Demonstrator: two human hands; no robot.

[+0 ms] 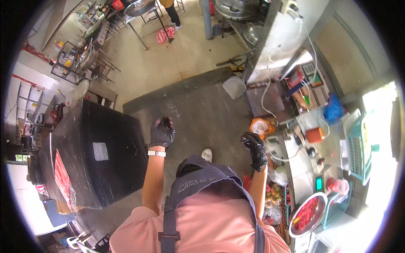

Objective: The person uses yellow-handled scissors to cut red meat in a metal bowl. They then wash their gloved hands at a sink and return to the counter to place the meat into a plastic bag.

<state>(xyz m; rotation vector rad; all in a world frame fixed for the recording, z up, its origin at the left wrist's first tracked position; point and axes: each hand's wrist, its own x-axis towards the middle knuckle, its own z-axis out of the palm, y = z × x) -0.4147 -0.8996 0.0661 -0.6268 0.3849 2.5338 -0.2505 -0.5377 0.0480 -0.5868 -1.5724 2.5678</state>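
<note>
Black gloves [258,160], two, cover left hand [163,132] and right hand [255,151]; one pale band [157,153] rings the left wrist beside one box [112,135]. Both are raised apart, fingers half curled, empty.

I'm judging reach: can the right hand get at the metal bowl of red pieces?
Probably yes: the gloved right hand looks empty, and the metal bowl sits open-topped on the same side. That hand would likely have to swing outward and back.

The right glove [255,152] looks wet and glossy; the left glove [162,134] is duller, slick in patches. Matt cloth apron [202,179]. Smooth, scuffed tank [120,147]. Shiny metal bowl [301,233]. Plastic basket [359,154].
</note>
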